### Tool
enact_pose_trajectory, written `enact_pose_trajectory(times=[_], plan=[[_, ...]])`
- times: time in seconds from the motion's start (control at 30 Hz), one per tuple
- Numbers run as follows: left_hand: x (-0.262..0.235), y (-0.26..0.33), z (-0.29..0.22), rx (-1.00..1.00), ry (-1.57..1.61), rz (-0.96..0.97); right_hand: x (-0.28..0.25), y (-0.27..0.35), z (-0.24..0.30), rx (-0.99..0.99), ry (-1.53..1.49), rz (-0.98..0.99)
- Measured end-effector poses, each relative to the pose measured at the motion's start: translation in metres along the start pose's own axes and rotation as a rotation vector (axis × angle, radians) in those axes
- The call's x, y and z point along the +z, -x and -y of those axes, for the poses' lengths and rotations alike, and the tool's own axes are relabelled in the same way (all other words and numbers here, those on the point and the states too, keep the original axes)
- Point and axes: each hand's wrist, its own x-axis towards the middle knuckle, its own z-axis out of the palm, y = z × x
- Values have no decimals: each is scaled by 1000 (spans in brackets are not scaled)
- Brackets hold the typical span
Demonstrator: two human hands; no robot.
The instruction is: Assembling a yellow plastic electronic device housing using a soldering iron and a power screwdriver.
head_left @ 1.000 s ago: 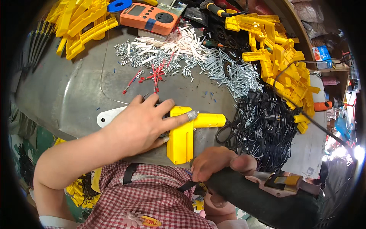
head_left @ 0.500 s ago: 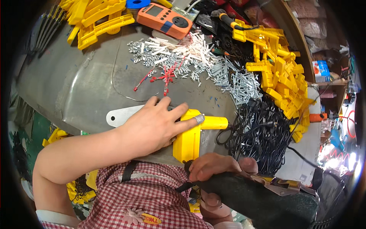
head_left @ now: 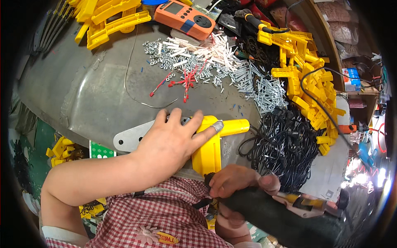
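My left hand (head_left: pixel 169 138), a grey wrap on one fingertip, grips a yellow plastic housing (head_left: pixel 206 159) with a round arm sticking out to the right. Under the same hand, a silver metal plate (head_left: pixel 126 140) with holes reaches out to the left. My right hand (head_left: pixel 231 182) is closed around a dark power tool (head_left: pixel 285 215) with a metal hook bracket on its side. The tool's front end is at the housing's lower end; whether the two touch is hidden by my fingers. Motion blurs the tool's body.
Beyond my hands lie loose nuts, screws (head_left: pixel 264 91), white sleeves and red-tipped wires (head_left: pixel 188 84). Black cables (head_left: pixel 281 153) heap at right, below piled yellow parts (head_left: pixel 314 87). An orange meter (head_left: pixel 186 18) stands at the back. A cord (head_left: pixel 306 82) hangs over the right side.
The table scene has shifted slightly right in view. The cord at right has swung left into a wide arc. Both hands keep their grips, and the tool's rear has tilted a little lower.
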Motion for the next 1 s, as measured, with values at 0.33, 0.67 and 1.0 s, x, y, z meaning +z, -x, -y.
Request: enact_pose_trajectory(times=[0.33, 0.67, 1.0], plan=[[-1, 2, 4, 292, 124, 115, -19, -10, 28, 225, -406, -299], [-4, -1, 12, 413, 216, 179, -35, 0, -7, 467, -33, -525], [-13, -6, 11, 377, 287, 307, -48, -20, -10, 202, -158, -51]])
